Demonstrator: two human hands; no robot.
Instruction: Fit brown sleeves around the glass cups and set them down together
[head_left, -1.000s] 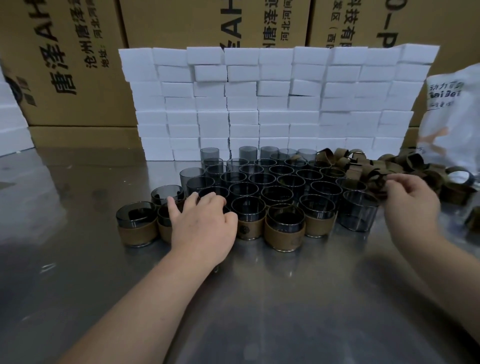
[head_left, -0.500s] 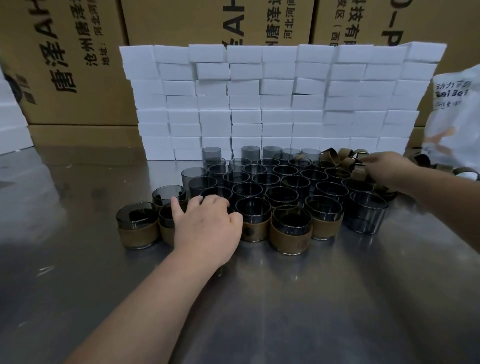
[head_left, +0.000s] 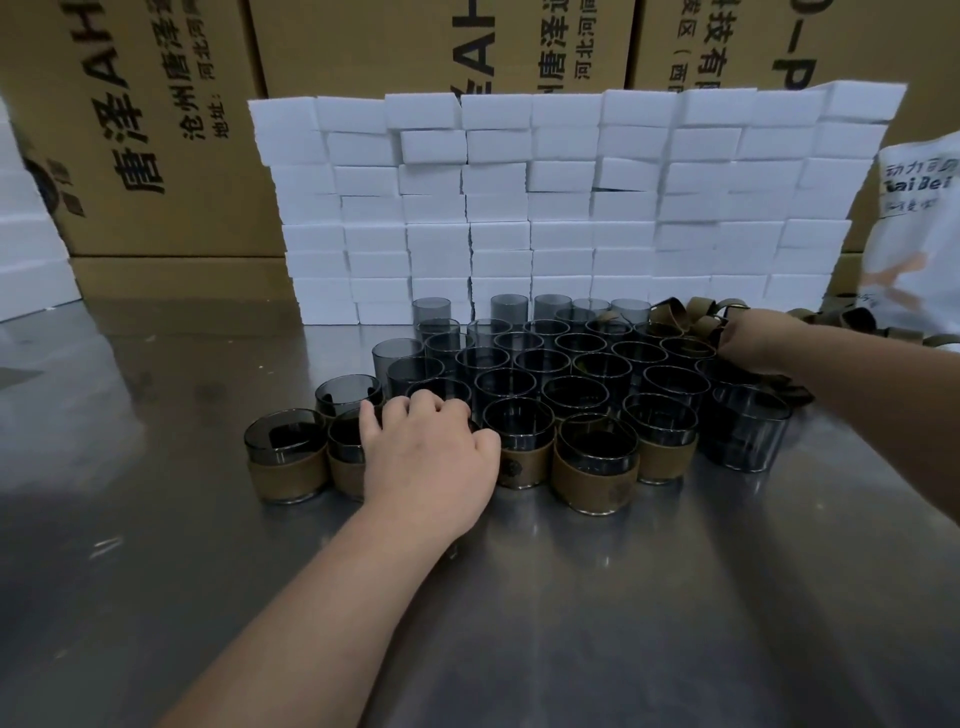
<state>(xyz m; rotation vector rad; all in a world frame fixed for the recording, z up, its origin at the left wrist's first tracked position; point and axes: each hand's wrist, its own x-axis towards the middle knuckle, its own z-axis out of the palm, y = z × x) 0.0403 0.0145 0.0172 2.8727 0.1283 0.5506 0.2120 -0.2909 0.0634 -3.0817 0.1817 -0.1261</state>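
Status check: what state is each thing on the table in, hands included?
Sleeved smoky glass cups, upright, together in front.
Bare smoky glass cups, upright, awaiting sleeves.
Loose brown sleeves, heaped.
Left hand, curled over a front cup.
Right hand, gripping a loose sleeve.
White foam blocks, stacked.

Smoky grey glass cups (head_left: 574, 395), brown sleeves (head_left: 595, 480), white foam blocks (head_left: 561, 208), tan cartons (head_left: 156, 104) printed black

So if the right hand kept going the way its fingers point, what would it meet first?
The right hand points left into the loose brown sleeves; its fingertips look to be among them. Beyond lie the bare glass cups, though depth is unclear.
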